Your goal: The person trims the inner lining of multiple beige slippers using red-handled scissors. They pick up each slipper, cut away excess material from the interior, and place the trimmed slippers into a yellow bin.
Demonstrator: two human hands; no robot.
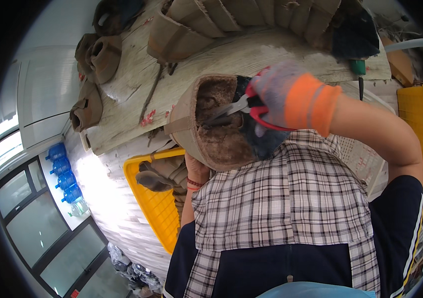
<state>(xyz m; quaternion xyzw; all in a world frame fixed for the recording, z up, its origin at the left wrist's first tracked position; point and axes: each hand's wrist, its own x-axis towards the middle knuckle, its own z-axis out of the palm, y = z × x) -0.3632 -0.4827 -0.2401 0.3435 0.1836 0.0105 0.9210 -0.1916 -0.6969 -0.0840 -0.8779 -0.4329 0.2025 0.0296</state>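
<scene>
My right hand (286, 94), in a grey and orange glove, is closed around red-handled scissors (240, 105). Their blades point left into the hollow of a tan piece (184, 116) lined with brown fleece, and lie against the lining. A dark navy section forms the piece's right side; whether it is a cap or a boot upper I cannot tell. From below left, my bare left hand (196, 170) holds the piece in front of my checked apron (256, 198). The fingers of that hand are mostly hidden behind it.
Along the back of the pale worktable (127, 99) runs a row of similar tan pieces (251, 15); more tan pieces (104, 59) stand at its left. A yellow basket (142, 198) below holds several. At the right are a green-handled tool (357, 67) and a yellow crate (415, 114).
</scene>
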